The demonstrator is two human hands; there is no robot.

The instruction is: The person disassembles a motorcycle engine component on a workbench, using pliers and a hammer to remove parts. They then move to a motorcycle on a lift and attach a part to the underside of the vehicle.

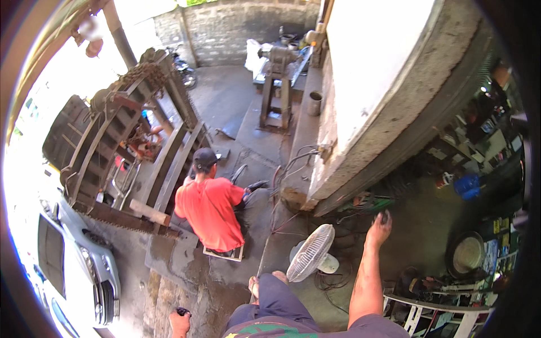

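Note:
Low at the lower edge, my left hand [180, 323] is closed, with a small dark object [182, 310] at its fingertips, too small to name. My right hand [380, 230] reaches forward with its arm stretched out. Its fingers are curled and dark at the tips, and what they hold, if anything, I cannot make out. Closest to my right arm is a white fan [313, 252], tilted, beside my legs. A person [209, 214] in a red shirt and dark cap sits on a low wooden stool [223, 254] ahead of me, back turned.
A large rusty metal frame [118, 141] stands at left, near a parked silver car [79, 265]. Ahead is a bench grinder [278, 61] on a metal stand. Cables [290, 169] run along the wall's foot. At right are a white rack [431, 308] and a cluttered, dim room.

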